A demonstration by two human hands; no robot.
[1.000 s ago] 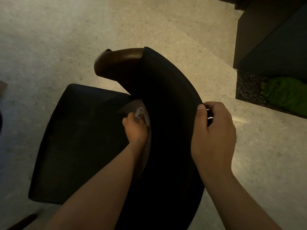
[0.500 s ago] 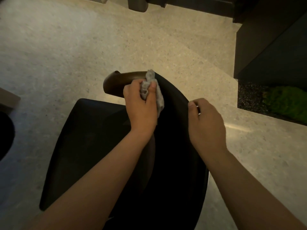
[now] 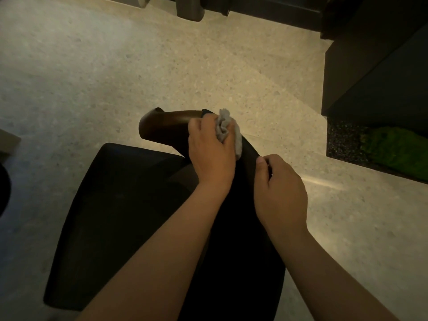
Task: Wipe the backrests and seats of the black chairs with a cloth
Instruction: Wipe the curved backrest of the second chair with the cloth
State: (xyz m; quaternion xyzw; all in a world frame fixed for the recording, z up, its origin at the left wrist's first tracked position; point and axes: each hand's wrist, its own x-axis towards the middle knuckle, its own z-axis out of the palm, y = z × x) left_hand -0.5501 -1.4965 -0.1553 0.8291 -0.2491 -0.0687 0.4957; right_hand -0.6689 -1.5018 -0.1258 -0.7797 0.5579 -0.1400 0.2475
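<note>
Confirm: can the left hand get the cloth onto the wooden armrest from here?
Probably yes. The left hand grips the cloth atop the backrest, right beside the wooden armrest, nothing between. The right hand holds the backrest clear of it.

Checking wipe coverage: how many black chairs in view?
1. The black chair sits lower centre; the left hand holds a grey cloth atop its backrest, the right hand grips its edge. Dark furniture at the top edge and a dark shape at the left edge may be others.
</note>
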